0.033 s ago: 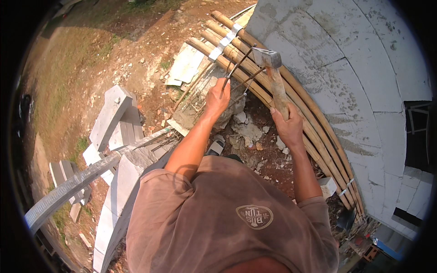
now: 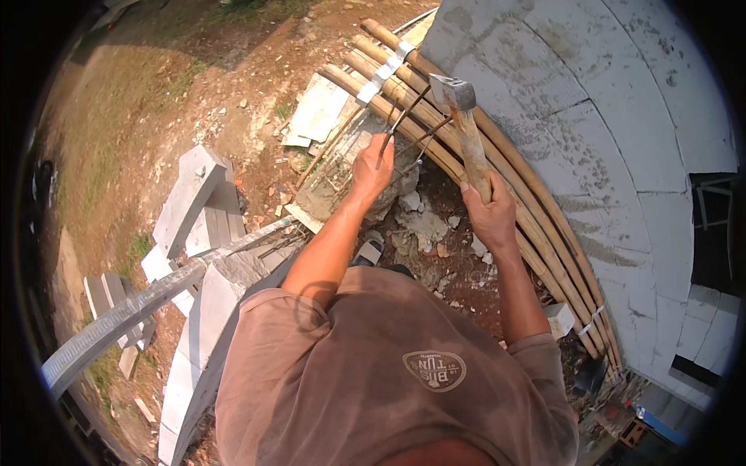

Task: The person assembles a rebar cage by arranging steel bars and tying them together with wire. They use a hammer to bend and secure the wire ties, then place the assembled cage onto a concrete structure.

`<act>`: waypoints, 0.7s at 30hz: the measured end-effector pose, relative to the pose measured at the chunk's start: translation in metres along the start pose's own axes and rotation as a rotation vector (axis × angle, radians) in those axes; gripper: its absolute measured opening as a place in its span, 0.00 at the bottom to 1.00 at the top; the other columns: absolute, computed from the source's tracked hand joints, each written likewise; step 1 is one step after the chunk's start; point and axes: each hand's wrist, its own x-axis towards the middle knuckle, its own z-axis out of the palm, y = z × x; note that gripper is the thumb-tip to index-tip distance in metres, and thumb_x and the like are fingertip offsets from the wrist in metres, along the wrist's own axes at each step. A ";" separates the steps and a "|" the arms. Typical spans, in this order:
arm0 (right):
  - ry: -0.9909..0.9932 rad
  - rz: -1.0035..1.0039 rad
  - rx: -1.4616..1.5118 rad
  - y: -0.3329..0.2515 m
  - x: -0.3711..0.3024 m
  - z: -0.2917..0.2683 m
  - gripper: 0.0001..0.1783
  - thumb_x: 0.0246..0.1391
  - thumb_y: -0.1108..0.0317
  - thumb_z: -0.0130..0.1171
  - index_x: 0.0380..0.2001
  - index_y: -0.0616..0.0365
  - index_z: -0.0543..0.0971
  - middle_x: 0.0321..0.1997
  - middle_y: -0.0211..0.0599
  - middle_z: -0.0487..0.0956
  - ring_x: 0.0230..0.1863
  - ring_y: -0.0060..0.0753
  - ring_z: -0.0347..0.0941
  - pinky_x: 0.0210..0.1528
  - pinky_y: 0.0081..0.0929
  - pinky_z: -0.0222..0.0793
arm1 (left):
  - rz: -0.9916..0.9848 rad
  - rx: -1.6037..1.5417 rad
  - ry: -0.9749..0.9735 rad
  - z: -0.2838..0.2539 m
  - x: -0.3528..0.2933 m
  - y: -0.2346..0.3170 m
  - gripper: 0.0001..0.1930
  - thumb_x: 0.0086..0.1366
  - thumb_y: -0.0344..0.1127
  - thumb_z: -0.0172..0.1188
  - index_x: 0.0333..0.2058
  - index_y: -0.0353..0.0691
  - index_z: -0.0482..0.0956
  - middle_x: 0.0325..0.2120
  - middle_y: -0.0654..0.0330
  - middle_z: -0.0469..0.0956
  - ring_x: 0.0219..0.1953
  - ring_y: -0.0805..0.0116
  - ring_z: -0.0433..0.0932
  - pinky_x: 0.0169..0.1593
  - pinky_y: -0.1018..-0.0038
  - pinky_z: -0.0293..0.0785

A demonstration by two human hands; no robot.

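My left hand [image 2: 371, 172] is closed around a thin dark metal rod [image 2: 405, 115], which slants up and right from the fist toward the bamboo poles [image 2: 447, 116]. In my right hand [image 2: 493, 213] is a hammer [image 2: 472, 144], gripped low on its worn wooden handle. Its metal head is up, over the poles and a little right of the rod's far end; I cannot tell whether they touch. A second dark rod [image 2: 430, 134] slants close by, below the hammer head. Under my left hand lies a rough concrete block [image 2: 330, 186].
A grey block wall [image 2: 614, 147] curves along the right. A silvery bracket [image 2: 385, 74] crosses the bamboo. At left, a metal pole [image 2: 132, 312] runs past pale block pieces [image 2: 190, 202]. Rubble [image 2: 423, 225] and a shoe tip [image 2: 369, 250] show below my hands.
The hammer head has shifted slightly up, with a small tilt of the handle in my right hand. My left hand and the rod look the same.
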 end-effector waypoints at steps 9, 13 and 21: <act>-0.157 -0.096 -0.478 0.033 0.025 0.023 0.20 0.50 0.63 0.63 0.42 0.62 0.70 0.29 0.51 0.79 0.30 0.54 0.77 0.29 0.40 0.71 | -0.013 0.000 -0.057 0.003 0.002 0.009 0.16 0.68 0.46 0.46 0.31 0.37 0.70 0.18 0.43 0.72 0.22 0.40 0.72 0.27 0.56 0.66; 0.008 -0.125 -0.111 0.012 0.007 0.016 0.22 0.52 0.58 0.60 0.42 0.64 0.70 0.28 0.51 0.79 0.29 0.57 0.76 0.31 0.44 0.71 | 0.011 0.048 -0.048 0.008 -0.006 0.009 0.15 0.67 0.44 0.47 0.30 0.37 0.70 0.17 0.41 0.72 0.24 0.37 0.73 0.27 0.52 0.66; -0.221 0.146 -0.290 0.033 0.012 0.019 0.24 0.54 0.54 0.58 0.41 0.66 0.71 0.31 0.55 0.79 0.34 0.49 0.78 0.35 0.39 0.71 | -0.038 0.078 -0.065 0.013 0.002 0.009 0.18 0.67 0.47 0.46 0.32 0.36 0.73 0.20 0.42 0.74 0.26 0.43 0.76 0.30 0.57 0.69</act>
